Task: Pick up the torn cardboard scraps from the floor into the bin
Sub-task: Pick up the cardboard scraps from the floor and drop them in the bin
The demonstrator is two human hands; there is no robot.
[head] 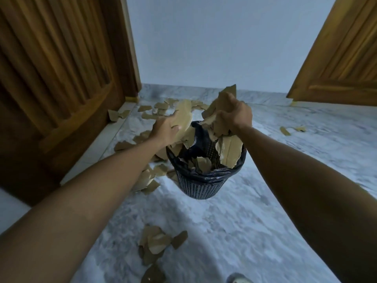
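A dark mesh bin [201,185] lined with a black bag stands in the middle of the marble floor, with several cardboard scraps inside. My left hand [165,129] grips a long tan cardboard scrap [183,117] over the bin's left rim. My right hand [237,114] is closed on a bunch of torn cardboard pieces [221,104] above the bin's far rim. A larger scrap [229,151] hangs below my right hand, partly in the bin. Loose scraps lie behind the bin [161,108], to its left [149,180] and nearer to me [157,244].
A wooden door [61,78] stands on the left with a raised white sill [95,146] below it. Another wooden door [342,58] is at the right. A pale wall closes the far side. Two small scraps [285,130] lie at the right on the floor.
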